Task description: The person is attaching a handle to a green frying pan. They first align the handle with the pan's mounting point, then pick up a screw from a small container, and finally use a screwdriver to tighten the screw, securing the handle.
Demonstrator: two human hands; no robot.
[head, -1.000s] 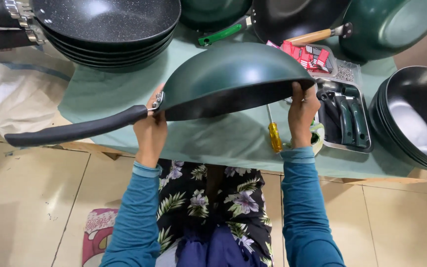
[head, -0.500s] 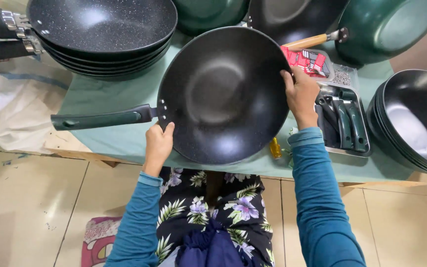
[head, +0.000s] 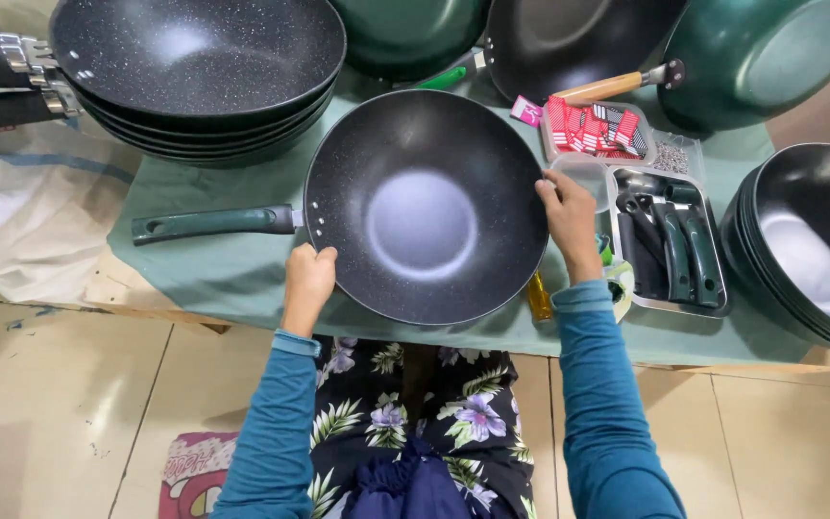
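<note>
A black non-stick wok (head: 425,207) with a dark green handle (head: 208,223) lies open side up on the green-covered table (head: 194,274), its handle pointing left. My left hand (head: 307,279) grips its near left rim. At the right rim, my right hand (head: 569,219) holds the edge, next to the metal tray. Both sleeves are teal.
A stack of black woks (head: 199,67) with handles stands at the back left, another stack of bowls (head: 814,255) at the right. A metal tray (head: 670,240) holds green handles. Red packets (head: 593,125), green pans (head: 761,58) and a yellow screwdriver (head: 538,298) lie nearby.
The wok was held tilted bottom-up a second ago. I turned it over and lowered it flat onto the table, its inside now facing up. My hands stayed on the rim.
</note>
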